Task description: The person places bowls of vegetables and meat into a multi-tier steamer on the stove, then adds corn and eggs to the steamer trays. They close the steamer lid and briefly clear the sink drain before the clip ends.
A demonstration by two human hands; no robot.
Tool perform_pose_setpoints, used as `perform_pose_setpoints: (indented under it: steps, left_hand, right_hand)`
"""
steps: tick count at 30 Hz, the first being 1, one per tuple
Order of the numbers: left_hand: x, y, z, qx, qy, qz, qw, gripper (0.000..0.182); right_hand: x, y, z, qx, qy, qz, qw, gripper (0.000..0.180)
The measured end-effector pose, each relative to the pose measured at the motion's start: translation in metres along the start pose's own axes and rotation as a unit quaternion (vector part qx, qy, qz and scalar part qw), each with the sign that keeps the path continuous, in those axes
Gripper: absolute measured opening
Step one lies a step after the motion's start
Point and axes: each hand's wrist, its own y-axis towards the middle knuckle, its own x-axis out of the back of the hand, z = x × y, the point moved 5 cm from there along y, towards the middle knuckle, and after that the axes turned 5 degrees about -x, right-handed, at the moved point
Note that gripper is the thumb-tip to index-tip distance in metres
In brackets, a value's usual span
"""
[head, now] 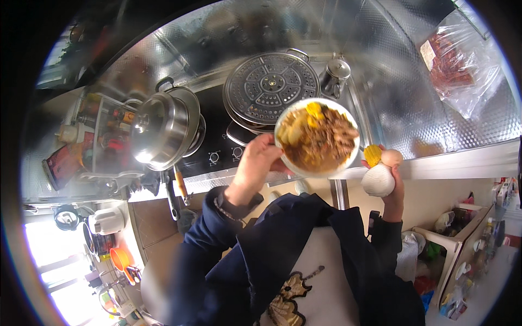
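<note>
My left hand point(261, 163) grips the rim of a white bowl point(356, 153), thumb at the edge and fingers underneath. Shredded brown meat point(336, 138) lies in the bowl with broth, pale chunks and a yellow piece that looks like corn. In my right hand point(394, 199) are a short piece of corn cob point(372, 155), a brown egg point(391, 157) and a white rounded item point(378, 180) with a ridged surface, perhaps a steamed bun. Beyond the bowl, a perforated steel steamer rack point(272, 87) sits on a pot over the black cooktop point(214, 134).
A lidded steel pot point(159, 126) stands on the left burner, its handles past the counter edge. A steel pitcher point(336, 75) is behind the bowl. Seasoning bottles fill a white rack point(98, 134) at left. A plastic bag point(469, 69) of red contents lies at far right.
</note>
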Motion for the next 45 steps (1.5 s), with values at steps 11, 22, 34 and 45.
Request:
perform_pose_setpoints:
  steps: [11,22,34,45]
  left_hand:
    - [0.066,0.042,0.186,0.089,0.085,-0.061,0.991,0.028]
    - [0.084,0.061,0.224,0.124,0.132,-0.127,0.975,0.024]
    - [0.090,0.033,-0.002,-0.032,-0.129,-0.185,0.974,0.025]
    - [0.095,0.068,-0.001,0.019,-0.136,-0.201,0.970,0.015]
  right_hand:
    - [0.008,-0.045,-0.019,-0.001,0.028,-0.071,0.997,0.082]
    - [-0.014,-0.027,-0.018,-0.013,0.004,-0.042,0.999,0.083]
    - [-0.044,0.019,-0.008,-0.025,-0.070,-0.009,0.997,0.070]
    - [-0.106,0.081,-0.001,-0.004,-0.235,-0.008,0.972,0.051]
